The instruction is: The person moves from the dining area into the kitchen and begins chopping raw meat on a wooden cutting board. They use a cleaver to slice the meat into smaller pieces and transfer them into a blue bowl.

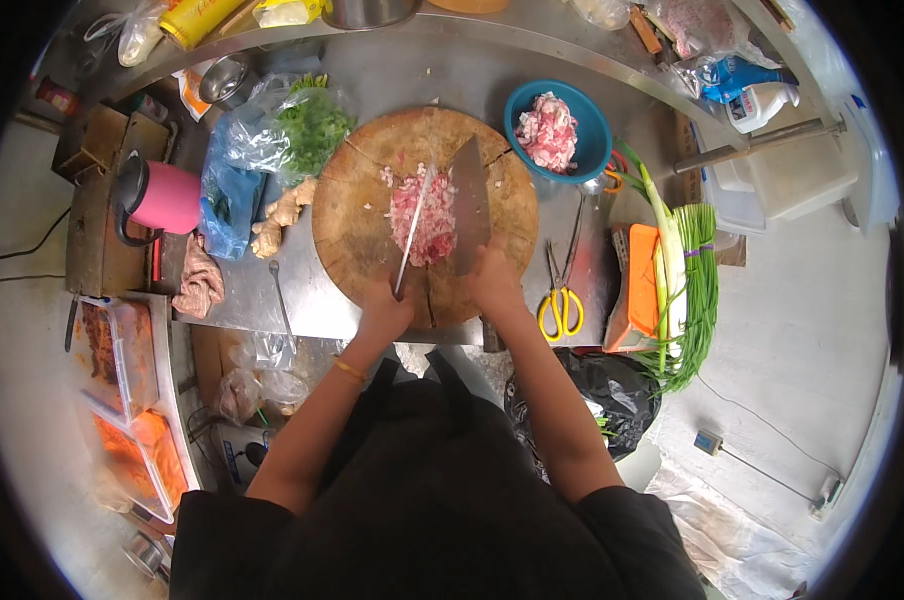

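Note:
A round wooden chopping block (347, 225) with cracks in its surface stands before me on the steel counter. Chopped raw meat (425, 225), pink with pale bits, lies in a heap at its middle. My left hand (385, 309) grips the handle of a cleaver (416, 229), seen almost edge-on over the heap. In my right hand (495, 279) is a second cleaver (471, 206), its broad grey blade tilted at the heap's right side. Both handles are mostly hidden by my fingers. Beyond the block, a teal bowl (521, 154) contains more pieces of raw meat (548, 133).
Ginger root (283, 214), bagged leafy greens (313, 124), a pink jug (168, 196) and a spoon (281, 304) lie left. Yellow-handled scissors (560, 311), an orange-lidded box (641, 277), a leek (669, 262) and chives (699, 292) are right. A steel shelf (497, 34) spans the back.

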{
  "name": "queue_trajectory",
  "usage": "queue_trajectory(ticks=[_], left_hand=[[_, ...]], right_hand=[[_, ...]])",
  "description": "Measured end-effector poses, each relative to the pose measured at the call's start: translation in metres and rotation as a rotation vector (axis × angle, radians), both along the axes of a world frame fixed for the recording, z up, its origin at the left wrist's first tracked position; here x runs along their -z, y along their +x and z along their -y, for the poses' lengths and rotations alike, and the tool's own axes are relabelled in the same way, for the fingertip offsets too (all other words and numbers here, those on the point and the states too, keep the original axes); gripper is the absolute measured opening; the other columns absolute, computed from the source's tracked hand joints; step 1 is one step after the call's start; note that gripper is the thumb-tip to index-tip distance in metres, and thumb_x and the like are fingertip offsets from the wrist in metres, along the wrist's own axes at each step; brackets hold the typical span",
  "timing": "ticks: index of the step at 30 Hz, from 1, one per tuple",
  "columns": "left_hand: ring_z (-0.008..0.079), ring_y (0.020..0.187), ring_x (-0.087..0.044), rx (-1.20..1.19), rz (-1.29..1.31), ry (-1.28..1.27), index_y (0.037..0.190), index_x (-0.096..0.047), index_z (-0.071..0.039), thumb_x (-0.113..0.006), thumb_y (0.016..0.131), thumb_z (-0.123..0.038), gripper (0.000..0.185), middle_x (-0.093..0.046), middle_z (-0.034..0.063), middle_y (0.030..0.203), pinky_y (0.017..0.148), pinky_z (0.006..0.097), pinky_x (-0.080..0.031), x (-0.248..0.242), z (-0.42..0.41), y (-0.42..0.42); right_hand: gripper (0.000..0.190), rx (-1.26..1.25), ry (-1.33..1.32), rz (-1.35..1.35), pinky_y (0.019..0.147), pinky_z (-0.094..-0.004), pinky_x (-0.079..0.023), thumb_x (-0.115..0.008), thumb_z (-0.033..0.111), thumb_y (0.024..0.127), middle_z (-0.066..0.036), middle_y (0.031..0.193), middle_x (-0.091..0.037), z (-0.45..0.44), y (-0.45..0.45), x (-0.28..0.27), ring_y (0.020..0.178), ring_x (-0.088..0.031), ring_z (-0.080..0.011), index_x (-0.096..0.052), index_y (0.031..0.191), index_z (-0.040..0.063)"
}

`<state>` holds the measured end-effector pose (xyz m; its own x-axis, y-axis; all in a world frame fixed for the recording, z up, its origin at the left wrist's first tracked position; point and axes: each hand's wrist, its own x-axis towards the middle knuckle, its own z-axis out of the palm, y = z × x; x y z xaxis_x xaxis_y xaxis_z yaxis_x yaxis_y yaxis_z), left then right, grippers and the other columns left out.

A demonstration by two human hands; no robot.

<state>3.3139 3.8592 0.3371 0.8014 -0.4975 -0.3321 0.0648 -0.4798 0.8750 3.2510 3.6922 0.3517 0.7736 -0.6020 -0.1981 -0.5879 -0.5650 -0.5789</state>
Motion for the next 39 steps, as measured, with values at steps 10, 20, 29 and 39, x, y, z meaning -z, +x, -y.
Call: queue_trajectory(ticks=[10, 20, 29, 39], left_hand=[[0.0312, 0.065, -0.057, 0.023, 0.068, 0.098, 0.09, -0.054, 0.003, -0.053, 0.073, -0.005, 0.019, -0.055, 0.0189, 0.067, 0.059, 0.0378, -0.045, -0.026, 0.004, -0.001], [0.028, 0.051, -0.05, -0.065, 0.057, -0.097, 0.082, -0.051, 0.003, -0.054, 0.071, -0.008, 0.016, -0.05, 0.0121, 0.056, 0.047, 0.0371, -0.039, -0.022, 0.003, 0.01], [0.0126, 0.048, -0.044, -0.152, -0.262, -0.06, 0.083, -0.049, 0.0, -0.057, 0.07, -0.009, 0.018, -0.041, 0.0, 0.057, 0.044, 0.0285, -0.038, -0.025, -0.017, 0.012], [0.0089, 0.034, -0.039, -0.269, -0.426, -0.181, 0.082, -0.043, -0.002, -0.051, 0.077, -0.003, 0.01, -0.041, 0.0012, 0.049, 0.031, 0.0244, -0.031, -0.032, -0.068, 0.02]], right_hand=[[0.035, 0.099, 0.109, -0.109, 0.066, -0.0502, -0.045, -0.052, 0.017, 0.08, -0.029, 0.079, -0.058, -0.023, 0.007, -0.015, 0.075, -0.057, -0.0452, -0.031, 0.098, -0.004], [0.028, 0.013, 0.039, -0.094, 0.068, -0.0519, -0.043, -0.045, 0.013, 0.082, -0.031, 0.078, -0.057, -0.025, 0.008, 0.015, 0.075, -0.056, -0.0466, -0.031, 0.1, -0.003], [0.033, -0.103, -0.006, -0.241, 0.07, -0.051, -0.044, -0.048, 0.014, 0.08, -0.03, 0.084, -0.058, -0.037, 0.019, -0.022, 0.081, -0.056, -0.0456, -0.031, 0.104, -0.002], [0.038, -0.126, -0.014, -0.145, 0.071, -0.0502, -0.044, -0.051, 0.012, 0.077, -0.028, 0.089, -0.058, -0.02, 0.019, -0.016, 0.082, -0.056, -0.0436, -0.03, 0.106, -0.002]])
